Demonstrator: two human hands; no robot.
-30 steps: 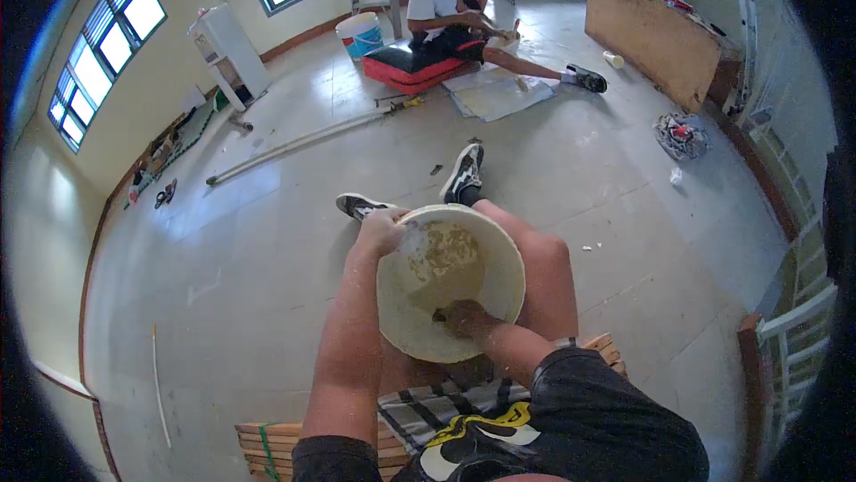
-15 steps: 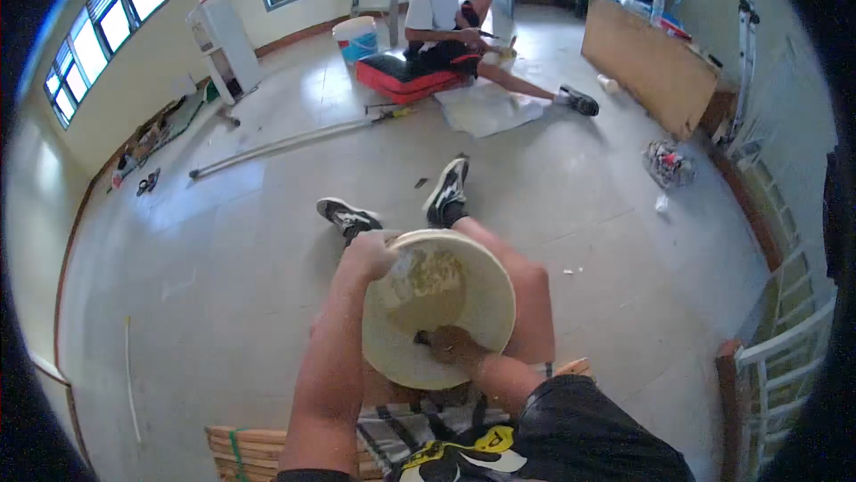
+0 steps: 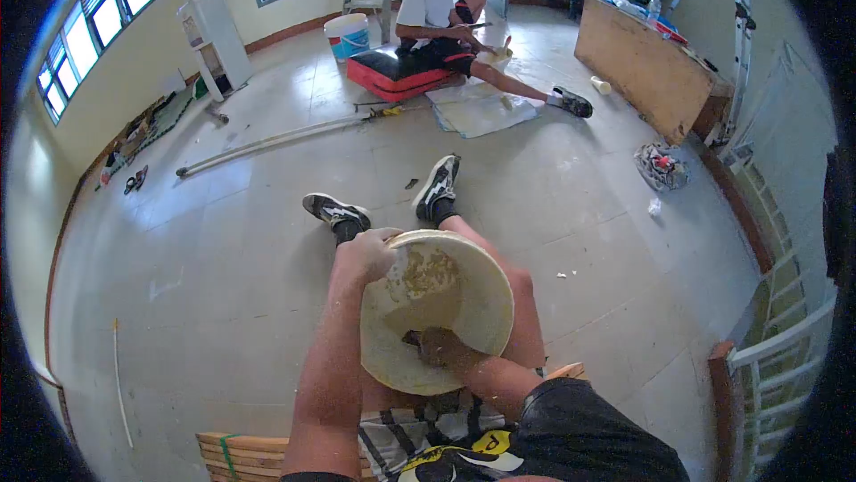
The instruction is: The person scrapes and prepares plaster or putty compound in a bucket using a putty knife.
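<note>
A pale bucket [image 3: 486,279] is tilted toward me between my legs, with a tan smear on its inner wall. My left hand [image 3: 367,255] grips its upper left rim, fingers wrapped over the edge. Inside the bucket, low down, my right hand [image 3: 439,347] is closed round a small dark tool [image 3: 411,337]; most of that tool is hidden by the hand. Whatever lies at the bottom of the bucket is hard to make out.
A person [image 3: 428,9] sits on a red and black cushion [image 3: 401,79] beside a white bucket [image 3: 347,37]. A long pole [image 3: 276,139] lies on the floor. Right are a wooden box [image 3: 637,63], a plastic bag [image 3: 662,168] and a white railing [image 3: 785,348]. Wooden slats [image 3: 245,458] lie behind me.
My right hand and the dark tool have shifted slightly left inside the bucket. The room's contents appear a little further left in view.
</note>
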